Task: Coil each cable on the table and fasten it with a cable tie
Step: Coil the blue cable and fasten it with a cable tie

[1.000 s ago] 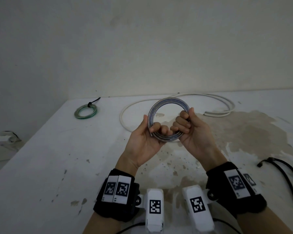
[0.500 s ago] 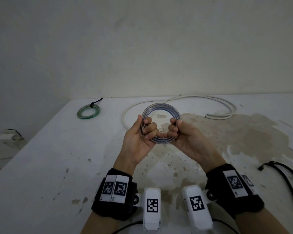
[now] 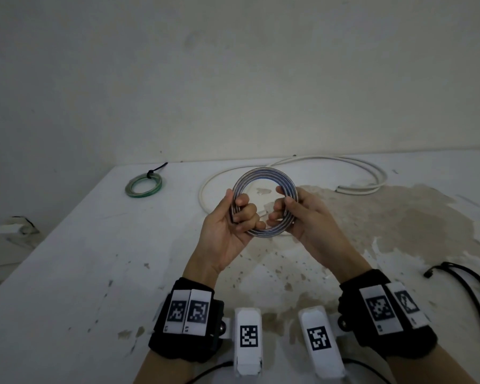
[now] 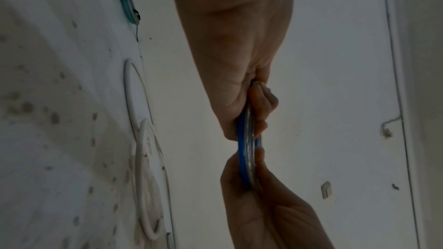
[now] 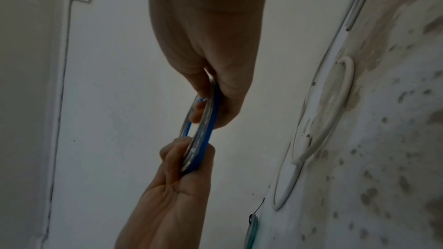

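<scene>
The blue-and-silver cable coil (image 3: 263, 202) was held clear above the table (image 3: 75, 273), standing nearly upright with its open face toward the person and its plane running left to right between the two hands. The left hand (image 3: 227, 234) had its grip clenched on the coil's left arc, thumb on the outer rim and curled fingers (image 3: 247, 214) hooked through the opening. The right hand (image 3: 308, 220) gripped the right arc the same way, so the two grips sat opposite each other across the ring, fingertips almost meeting in the centre. The wrist views showed the coil edge-on, pinched between both hands, the turns lying flat together. No cable tie could be made out in either hand. A black tie or lead (image 3: 466, 289) lay at the table's right edge, nearer the right hand; this hand was judged the one to release and reach, while the left kept the turns bundled. The green coil (image 3: 143, 185), already tied, lay far left, and the white cable (image 3: 330, 173) sprawled uncoiled behind.
</scene>
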